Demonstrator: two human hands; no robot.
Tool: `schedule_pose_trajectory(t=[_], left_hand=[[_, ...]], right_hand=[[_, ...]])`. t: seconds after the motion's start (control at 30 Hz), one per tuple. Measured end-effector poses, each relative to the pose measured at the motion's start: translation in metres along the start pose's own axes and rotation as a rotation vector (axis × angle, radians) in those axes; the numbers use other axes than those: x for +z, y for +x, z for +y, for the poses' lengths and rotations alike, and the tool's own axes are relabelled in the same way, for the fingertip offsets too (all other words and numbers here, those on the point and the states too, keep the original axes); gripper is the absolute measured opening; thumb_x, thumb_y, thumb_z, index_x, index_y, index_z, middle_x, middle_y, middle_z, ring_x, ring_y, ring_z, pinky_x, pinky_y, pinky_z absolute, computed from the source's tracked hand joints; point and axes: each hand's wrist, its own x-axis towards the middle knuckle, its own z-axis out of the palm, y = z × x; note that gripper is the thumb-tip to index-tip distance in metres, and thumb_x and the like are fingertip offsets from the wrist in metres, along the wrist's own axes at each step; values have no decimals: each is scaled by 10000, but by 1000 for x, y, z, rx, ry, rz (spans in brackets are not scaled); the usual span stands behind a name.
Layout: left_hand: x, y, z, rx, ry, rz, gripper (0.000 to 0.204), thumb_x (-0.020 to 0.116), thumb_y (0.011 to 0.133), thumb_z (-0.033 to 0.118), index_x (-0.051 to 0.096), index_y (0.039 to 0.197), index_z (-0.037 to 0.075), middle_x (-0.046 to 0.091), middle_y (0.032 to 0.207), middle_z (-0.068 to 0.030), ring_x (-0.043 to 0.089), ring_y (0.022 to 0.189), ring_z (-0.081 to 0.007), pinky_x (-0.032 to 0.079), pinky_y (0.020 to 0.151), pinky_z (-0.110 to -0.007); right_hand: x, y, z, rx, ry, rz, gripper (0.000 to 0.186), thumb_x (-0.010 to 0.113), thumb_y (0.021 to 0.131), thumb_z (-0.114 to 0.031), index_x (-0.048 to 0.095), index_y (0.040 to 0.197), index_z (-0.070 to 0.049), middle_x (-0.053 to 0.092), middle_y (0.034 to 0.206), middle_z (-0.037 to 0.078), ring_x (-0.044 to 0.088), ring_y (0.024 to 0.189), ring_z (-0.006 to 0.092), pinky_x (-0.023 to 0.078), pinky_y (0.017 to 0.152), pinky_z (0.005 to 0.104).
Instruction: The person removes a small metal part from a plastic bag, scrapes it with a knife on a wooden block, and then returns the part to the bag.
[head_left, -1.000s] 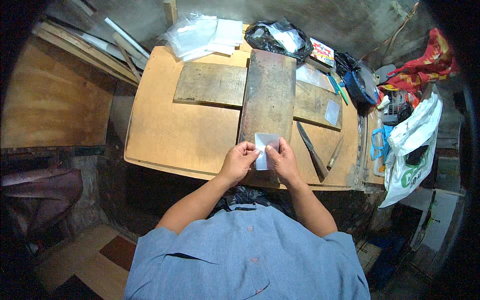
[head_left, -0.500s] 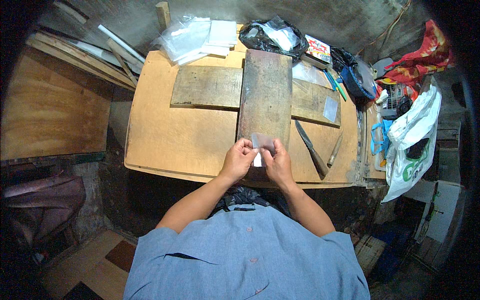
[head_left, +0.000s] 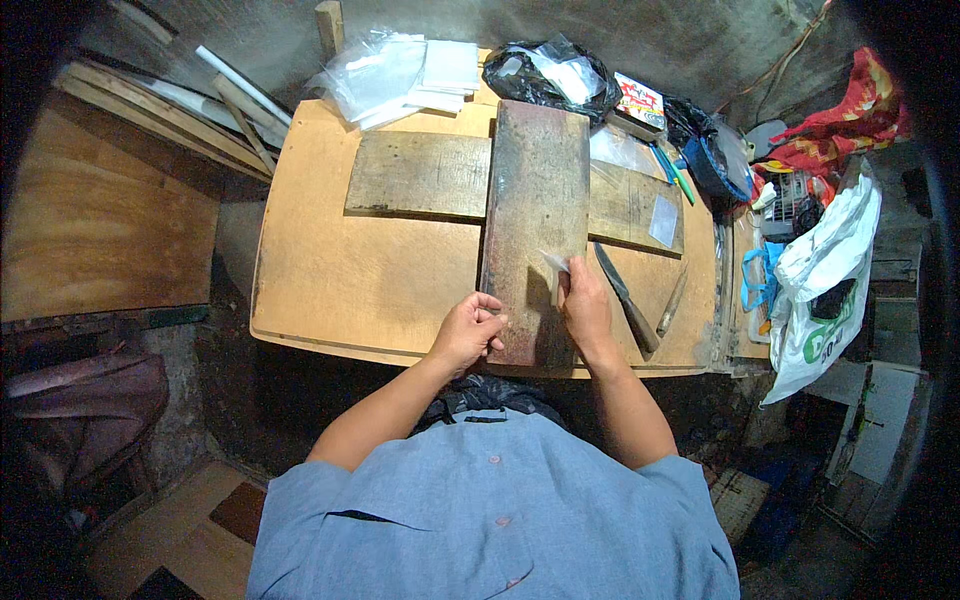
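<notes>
My right hand (head_left: 586, 305) pinches a thin clear plastic piece (head_left: 555, 260) above the long weathered wooden board (head_left: 535, 175), its fingers closed. My left hand (head_left: 478, 330) is at the lower left edge of that board, fingers loosely curled and apart, holding nothing. The long board lies front to back across a flatter crosswise wooden board (head_left: 415, 175). A small clear plastic sheet (head_left: 662, 222) lies on the crosswise board's right part. Right of my right hand, a dark-bladed knife (head_left: 618, 285) and a slim pale tool (head_left: 672, 305) lie on the tan tabletop (head_left: 360, 285).
Clear plastic bags (head_left: 370, 75), a black bag (head_left: 510, 75), a printed box (head_left: 638, 100) and pens (head_left: 675, 175) line the back. A white bag (head_left: 820, 280) and red cloth (head_left: 840, 120) are at the right. Planks (head_left: 165, 115) lean at the upper left.
Both hands held the plastic piece together. My left hand has let go and moved slightly down and left; my right hand has carried the piece up and right.
</notes>
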Motion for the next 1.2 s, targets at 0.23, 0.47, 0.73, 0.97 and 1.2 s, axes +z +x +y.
schedule_pose_trajectory(t=[0.23, 0.47, 0.73, 0.97, 1.2], left_hand=[[-7, -1, -1, 2, -13, -18, 281, 667, 897, 145, 516, 1106, 31, 604, 736, -21, 604, 564, -92, 398, 420, -210], [-3, -1, 2, 20, -13, -39, 262, 645, 928, 205, 527, 1095, 41, 608, 793, -17, 610, 635, -95, 442, 504, -223], [19, -12, 42, 140, -142, -129, 247, 582, 978, 209, 563, 1155, 38, 639, 936, -11, 618, 781, -94, 490, 694, -223], [28, -26, 53, 349, 97, -17, 202, 598, 964, 227, 608, 942, 26, 612, 790, 8, 556, 724, -53, 455, 626, -219], [40, -23, 44, 454, 259, 92, 192, 551, 981, 196, 585, 942, 11, 598, 767, -8, 529, 706, -48, 446, 605, -240]], right_hand=[[12, -2, 7, -10, -235, -47, 230, 594, 806, -34, 505, 1014, -75, 590, 945, 164, 619, 842, 401, 530, 652, 484], [16, -1, 10, 22, -119, -16, 204, 568, 827, -36, 529, 1025, -65, 617, 939, 168, 627, 825, 388, 522, 666, 464], [-29, -25, -45, 443, 1246, -247, 276, 594, 941, -120, 533, 1192, -24, 630, 1004, 38, 602, 891, 110, 501, 784, 282], [-45, -40, -58, 410, 1308, -269, 252, 569, 965, -139, 518, 1184, -25, 610, 1025, 38, 570, 901, 93, 487, 793, 268], [-23, -44, -50, 327, 1151, -134, 157, 470, 1007, -159, 504, 1085, -27, 564, 929, 9, 511, 820, 70, 462, 721, 259]])
